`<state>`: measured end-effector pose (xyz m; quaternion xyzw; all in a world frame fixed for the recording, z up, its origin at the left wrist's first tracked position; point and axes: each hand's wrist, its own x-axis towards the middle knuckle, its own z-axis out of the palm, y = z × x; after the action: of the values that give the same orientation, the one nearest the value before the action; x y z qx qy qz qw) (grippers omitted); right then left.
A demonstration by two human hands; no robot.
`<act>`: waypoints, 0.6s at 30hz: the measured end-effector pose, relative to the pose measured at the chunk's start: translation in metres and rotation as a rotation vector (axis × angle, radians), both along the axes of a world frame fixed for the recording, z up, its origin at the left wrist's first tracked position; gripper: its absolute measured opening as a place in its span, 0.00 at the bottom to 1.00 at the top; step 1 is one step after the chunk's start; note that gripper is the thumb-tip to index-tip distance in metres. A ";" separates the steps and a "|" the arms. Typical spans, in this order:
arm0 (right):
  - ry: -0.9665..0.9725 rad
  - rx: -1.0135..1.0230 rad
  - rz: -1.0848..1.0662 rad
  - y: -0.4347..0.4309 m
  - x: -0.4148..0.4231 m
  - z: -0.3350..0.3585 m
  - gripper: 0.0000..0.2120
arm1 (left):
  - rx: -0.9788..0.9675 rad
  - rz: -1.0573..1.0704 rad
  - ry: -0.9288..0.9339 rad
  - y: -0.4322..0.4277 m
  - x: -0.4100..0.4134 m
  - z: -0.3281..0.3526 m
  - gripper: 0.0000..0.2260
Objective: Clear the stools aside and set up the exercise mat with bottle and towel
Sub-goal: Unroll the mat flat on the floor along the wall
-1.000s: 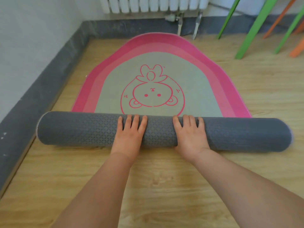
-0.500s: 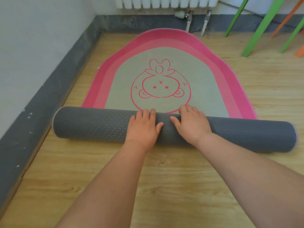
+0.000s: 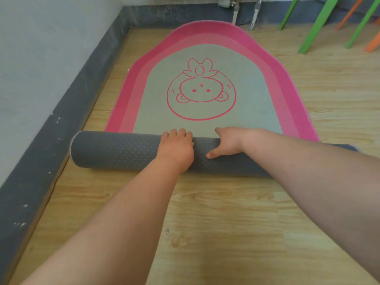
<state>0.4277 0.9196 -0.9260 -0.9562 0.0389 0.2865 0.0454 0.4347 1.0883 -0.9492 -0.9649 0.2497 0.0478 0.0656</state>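
The exercise mat (image 3: 205, 33) lies partly unrolled on the wooden floor, pink-bordered with a grey centre and a pink rabbit drawing (image 3: 201, 89). Its near end is still a grey patterned roll (image 3: 123, 151) lying across the floor in front of me. My left hand (image 3: 177, 145) rests on top of the roll with its fingers curled over the far side. Just to its right, my right hand (image 3: 228, 142) grips the roll, thumb on the near side. My right forearm hides the roll's right part. No bottle or towel is in view.
A white wall with a grey skirting (image 3: 61, 130) runs close along the mat's left side. Radiator pipes (image 3: 235, 11) stand at the mat's far end. Green stool legs (image 3: 314, 25) and orange stool legs (image 3: 349, 13) stand at the far right. Bare wooden floor (image 3: 205, 223) lies under my arms.
The roll has come toward me, uncovering the whole rabbit drawing and more grey surface. My hands have moved closer together and now curl over the roll's far side.
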 end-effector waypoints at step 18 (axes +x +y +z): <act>0.354 0.142 0.014 0.008 -0.005 -0.005 0.39 | 0.033 0.093 0.399 0.000 0.005 -0.016 0.22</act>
<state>0.4225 0.9279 -0.9307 -0.8857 0.0193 0.4524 0.1030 0.4399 1.0886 -0.9653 -0.9456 0.2122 0.2450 0.0283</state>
